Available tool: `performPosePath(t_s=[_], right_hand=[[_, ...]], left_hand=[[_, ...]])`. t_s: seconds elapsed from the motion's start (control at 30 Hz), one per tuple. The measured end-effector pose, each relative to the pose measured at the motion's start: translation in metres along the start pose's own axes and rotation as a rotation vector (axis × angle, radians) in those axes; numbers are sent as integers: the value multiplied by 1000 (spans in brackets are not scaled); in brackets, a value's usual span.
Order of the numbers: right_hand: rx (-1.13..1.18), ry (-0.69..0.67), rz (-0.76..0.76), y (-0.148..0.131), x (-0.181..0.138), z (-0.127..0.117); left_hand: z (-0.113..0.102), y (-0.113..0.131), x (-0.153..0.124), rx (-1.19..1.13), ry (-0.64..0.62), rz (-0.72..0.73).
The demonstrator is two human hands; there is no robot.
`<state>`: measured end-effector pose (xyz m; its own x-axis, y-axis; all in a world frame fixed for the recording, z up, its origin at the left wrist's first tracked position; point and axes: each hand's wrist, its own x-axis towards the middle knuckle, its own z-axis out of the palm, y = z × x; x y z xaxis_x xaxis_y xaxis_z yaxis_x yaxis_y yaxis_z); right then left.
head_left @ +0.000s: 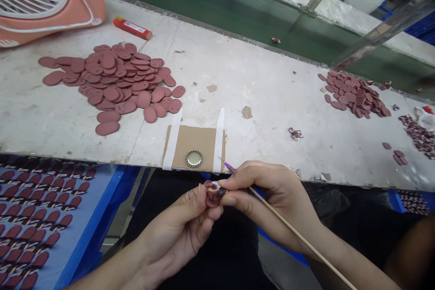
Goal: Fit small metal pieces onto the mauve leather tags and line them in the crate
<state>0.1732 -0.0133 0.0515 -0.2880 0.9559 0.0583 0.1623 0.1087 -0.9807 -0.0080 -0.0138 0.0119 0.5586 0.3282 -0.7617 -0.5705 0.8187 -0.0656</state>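
Note:
My left hand (185,224) pinches a small reddish-brown oval piece (212,195) just below the table's front edge. My right hand (272,199) is closed on a long thin wooden stick (299,235) with a purple needle-like tip (228,166); its fingers also press a small dark part against the oval piece. Right above the hands, a metal bottle cap (194,159) sits on a piece of cardboard (197,142) taped to the table with white strips.
A large pile of reddish-brown oval pieces (115,81) lies at left on the white table (258,95), a smaller pile (355,95) at right. A red lighter (132,28) and a pink fan (44,0) stand behind. A blue tray (37,217) holds rows of finished pieces.

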Motion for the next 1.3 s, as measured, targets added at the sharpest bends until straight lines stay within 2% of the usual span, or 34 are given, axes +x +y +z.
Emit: performPosePath(t_s=[0.2,0.47,0.57,0.67,0.73,0.77,0.83,0.9,0.93,0.97,1.03,1.1,1.17,1.3], right_hand=[[18,-7,-8,1,1,0],[2,-16,-5,0,2,1],[-13,-7,-1,1,2,1],[-60,21,-43,1,0,2],[-139,69,-96,0,-3,1],[-196,93,-133,0,-6,1],[-333,84,-211,1,-10,0],[-462,4,-292,6,-12,1],[-517,-35,-333,9,-12,2],[-568,-49,-372,12,-12,6],[-651,6,-463,18,-9,16],[-710,102,-565,20,-5,29],[-748,142,-645,18,0,43],[-735,112,-712,9,10,59]], left_hand=[[3,-1,-2,3,26,11],[-3,-2,-2,-4,-81,9],[-5,-2,-2,64,-114,22],[-5,1,-1,254,-204,75],[-5,6,-3,463,-262,164],[-6,9,-6,576,-250,263],[-7,17,-15,814,-134,600],[-9,24,-27,1054,13,995],[-11,26,-33,1158,62,1136],[-12,27,-39,1237,85,1206],[-17,28,-47,1274,86,1192],[-23,27,-51,1217,106,1125],[-30,26,-52,1166,137,1112],[-43,28,-53,1197,166,1245]])
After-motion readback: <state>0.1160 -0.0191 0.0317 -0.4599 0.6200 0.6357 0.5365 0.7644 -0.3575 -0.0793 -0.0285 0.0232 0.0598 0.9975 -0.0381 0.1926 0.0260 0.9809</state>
